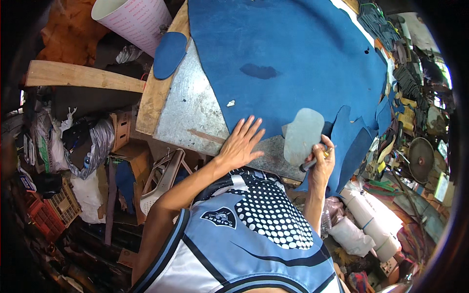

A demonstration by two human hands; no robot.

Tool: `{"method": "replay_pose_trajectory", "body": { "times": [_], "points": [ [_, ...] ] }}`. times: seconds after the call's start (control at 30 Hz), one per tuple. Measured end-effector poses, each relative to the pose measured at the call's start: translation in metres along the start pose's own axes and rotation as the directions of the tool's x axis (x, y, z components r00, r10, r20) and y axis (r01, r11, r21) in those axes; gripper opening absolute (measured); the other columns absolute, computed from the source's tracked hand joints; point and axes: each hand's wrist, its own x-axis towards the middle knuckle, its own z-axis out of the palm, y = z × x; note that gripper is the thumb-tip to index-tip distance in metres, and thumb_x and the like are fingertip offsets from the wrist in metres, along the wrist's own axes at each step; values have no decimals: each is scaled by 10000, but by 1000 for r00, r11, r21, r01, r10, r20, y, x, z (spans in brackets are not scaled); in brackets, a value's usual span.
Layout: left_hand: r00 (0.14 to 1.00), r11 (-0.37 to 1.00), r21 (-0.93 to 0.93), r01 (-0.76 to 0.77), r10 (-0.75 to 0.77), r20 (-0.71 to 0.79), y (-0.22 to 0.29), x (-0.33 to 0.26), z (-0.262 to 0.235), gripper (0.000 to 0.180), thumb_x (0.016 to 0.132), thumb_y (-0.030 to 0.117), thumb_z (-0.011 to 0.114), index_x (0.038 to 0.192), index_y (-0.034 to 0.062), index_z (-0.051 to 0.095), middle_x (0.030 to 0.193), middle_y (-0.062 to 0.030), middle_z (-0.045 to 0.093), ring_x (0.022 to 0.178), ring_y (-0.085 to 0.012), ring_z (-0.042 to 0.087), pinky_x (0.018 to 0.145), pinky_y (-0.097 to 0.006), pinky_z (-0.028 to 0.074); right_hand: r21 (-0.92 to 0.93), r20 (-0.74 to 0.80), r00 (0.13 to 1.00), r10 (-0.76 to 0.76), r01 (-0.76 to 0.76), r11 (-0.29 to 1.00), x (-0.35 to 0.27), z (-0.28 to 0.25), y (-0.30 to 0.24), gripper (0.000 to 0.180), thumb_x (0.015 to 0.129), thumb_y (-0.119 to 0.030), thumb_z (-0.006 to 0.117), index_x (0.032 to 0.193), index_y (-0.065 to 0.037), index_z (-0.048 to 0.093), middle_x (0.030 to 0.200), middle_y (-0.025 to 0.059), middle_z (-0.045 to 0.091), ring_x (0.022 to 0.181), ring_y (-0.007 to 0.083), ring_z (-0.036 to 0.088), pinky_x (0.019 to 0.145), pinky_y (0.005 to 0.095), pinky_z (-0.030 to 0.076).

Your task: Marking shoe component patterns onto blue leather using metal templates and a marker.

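Cluttered workshop; right hand (322, 163) hides most of a tool (312, 162), perhaps a knife.

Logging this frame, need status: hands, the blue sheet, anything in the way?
Left hand flat on blue leather sheet. Right hand holds a cutting tool at the grey template edge. Loose blue cut-out lies far left, clear.

We are noting a matt, suede-like blue hide (293, 53) lying on dull, scuffed sheet metal (190, 110); at its 5 o'clock edge, a smooth grey template (303, 134); at 9 o'clock, rough bare wood edging (156, 93).
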Motion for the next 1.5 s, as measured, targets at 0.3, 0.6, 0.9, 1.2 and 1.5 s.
{"method": "replay_pose_trajectory", "body": {
  "times": [0.3, 0.6, 0.9, 1.2, 1.5],
  "points": [
    [965, 966, 74, 248, -241, -101, -21, -36, -19, 636, 936, 492, 578, 1408, 70, 520, 1586, -180, 305, 1486, -401, 200, 1202, -556, 144, -50, 171, 971, 166, -160, 986, 22, 42, 25, 337, 915, -51, 643, 1239, -24, 554, 832, 21, 602, 572, 90, 551, 517, 226, 450],
    [919, 947, -70, 315, -322, -228, -16, -49, -27, 628, 916, 375, 657, 1381, -18, 505, 1532, -236, 368, 1462, -438, 252, 1170, -578, 193, -121, 323, 901, 288, -263, 957, 17, 83, 50, 325, 926, -67, 605, 1229, -16, 500, 840, 58, 631, 596, 111, 613, 507, 235, 453],
    [923, 954, -113, 278, -298, -244, -14, -52, -31, 591, 883, 329, 705, 1334, -23, 557, 1509, -211, 415, 1456, -424, 279, 1161, -580, 233, -26, 198, 941, 274, -274, 961, 16, 41, 53, 342, 924, -38, 594, 1248, 8, 495, 867, 64, 611, 592, 117, 603, 507, 233, 473],
    [880, 928, -67, 366, -368, -300, -39, -21, -34, 563, 923, 302, 667, 1370, -13, 537, 1511, -256, 389, 1448, -454, 271, 1157, -576, 228, 136, 29, 977, 212, -214, 967, 21, -19, 56, 330, 930, -31, 585, 1235, 12, 466, 768, 69, 595, 546, 138, 605, 462, 239, 504],
    [896, 947, -4, 321, -306, -321, -44, -29, -30, 488, 913, 270, 670, 1320, 13, 591, 1528, -237, 372, 1453, -464, 245, 1159, -563, 231, 123, 91, 970, 223, -233, 965, 8, 8, 54, 313, 918, -19, 605, 1216, 4, 512, 804, 56, 623, 547, 128, 604, 465, 233, 487]
  ]
}}
